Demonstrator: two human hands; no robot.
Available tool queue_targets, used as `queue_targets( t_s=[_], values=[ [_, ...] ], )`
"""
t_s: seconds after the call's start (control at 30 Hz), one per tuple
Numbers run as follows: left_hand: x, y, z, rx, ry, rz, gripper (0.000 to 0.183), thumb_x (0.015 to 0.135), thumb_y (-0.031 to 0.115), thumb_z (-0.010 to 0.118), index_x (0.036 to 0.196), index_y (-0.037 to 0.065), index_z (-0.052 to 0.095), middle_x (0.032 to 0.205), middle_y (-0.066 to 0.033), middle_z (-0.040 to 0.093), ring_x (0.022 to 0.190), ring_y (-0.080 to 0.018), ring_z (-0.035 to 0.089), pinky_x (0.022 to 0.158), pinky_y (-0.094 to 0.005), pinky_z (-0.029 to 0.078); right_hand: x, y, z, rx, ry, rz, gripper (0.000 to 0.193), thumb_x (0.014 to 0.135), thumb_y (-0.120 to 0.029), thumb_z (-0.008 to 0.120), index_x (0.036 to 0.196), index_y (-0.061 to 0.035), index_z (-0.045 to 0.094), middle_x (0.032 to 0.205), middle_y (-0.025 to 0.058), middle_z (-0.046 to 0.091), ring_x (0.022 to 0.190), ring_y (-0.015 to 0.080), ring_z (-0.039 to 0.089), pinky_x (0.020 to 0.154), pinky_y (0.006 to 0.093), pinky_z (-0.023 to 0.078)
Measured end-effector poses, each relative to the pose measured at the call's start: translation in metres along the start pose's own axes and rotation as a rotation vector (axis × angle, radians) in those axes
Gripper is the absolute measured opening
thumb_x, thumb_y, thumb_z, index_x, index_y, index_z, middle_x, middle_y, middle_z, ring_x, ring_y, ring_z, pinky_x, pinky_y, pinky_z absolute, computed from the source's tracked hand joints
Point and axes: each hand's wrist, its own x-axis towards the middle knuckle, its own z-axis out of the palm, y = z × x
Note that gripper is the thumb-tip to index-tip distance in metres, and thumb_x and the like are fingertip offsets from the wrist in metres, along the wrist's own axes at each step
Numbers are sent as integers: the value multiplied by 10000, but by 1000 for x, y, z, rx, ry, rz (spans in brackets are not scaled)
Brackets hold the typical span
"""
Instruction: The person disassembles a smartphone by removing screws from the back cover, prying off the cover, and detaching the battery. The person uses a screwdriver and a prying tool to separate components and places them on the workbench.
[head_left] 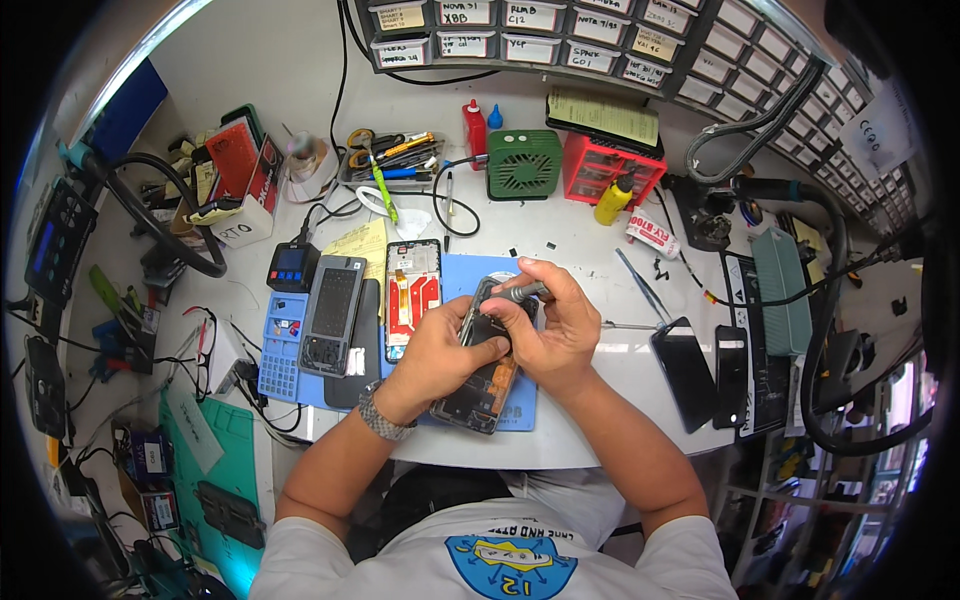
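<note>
My left hand is closed around the side of an opened smartphone, its thumb lying across the dark inside. The phone is tilted above a blue mat, with an orange-brown patch showing in its lower half. In my right hand is a short grey tool with a ribbed handle, gripped between thumb and fingers at the phone's upper end. The tool's tip is hidden, so its exact kind cannot be made out. Just left of the hands lies another opened phone with red inner parts.
Left of the hands are a grey phone frame and a blue parts tray. Tweezers and a dark phone lie to the right. A green fan, red drawers and a tool tray stand at the back.
</note>
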Motion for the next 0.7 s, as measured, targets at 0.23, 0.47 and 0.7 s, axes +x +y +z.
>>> queue_targets(
  t_s=[0.23, 0.47, 0.7],
  values=[
    [1, 0, -1, 9, -9, 14, 387, 913, 38, 813, 1255, -69, 668, 1057, -92, 773, 939, -120, 727, 831, -290, 602, 0, 1, -3, -40, -49, -26, 629, 845, 86, 890, 1400, 10, 602, 987, 130, 750, 907, 209, 780, 777, 309, 609],
    [0, -1, -1, -40, -1, -13, 406, 914, 31, 814, 1273, -74, 655, 1056, -102, 772, 945, -131, 733, 829, -292, 602, 1, -1, 0, -4, -35, -6, 622, 829, 93, 891, 1383, 9, 620, 993, 126, 747, 907, 205, 778, 774, 304, 615],
    [1, 0, -1, -27, -1, -20, 397, 921, 29, 808, 1272, -75, 652, 1060, -109, 774, 934, -136, 744, 820, -292, 611, 0, -2, 2, 46, 1, 24, 617, 794, 114, 897, 1351, -1, 656, 1041, 129, 725, 918, 209, 775, 791, 321, 638]
  ],
)
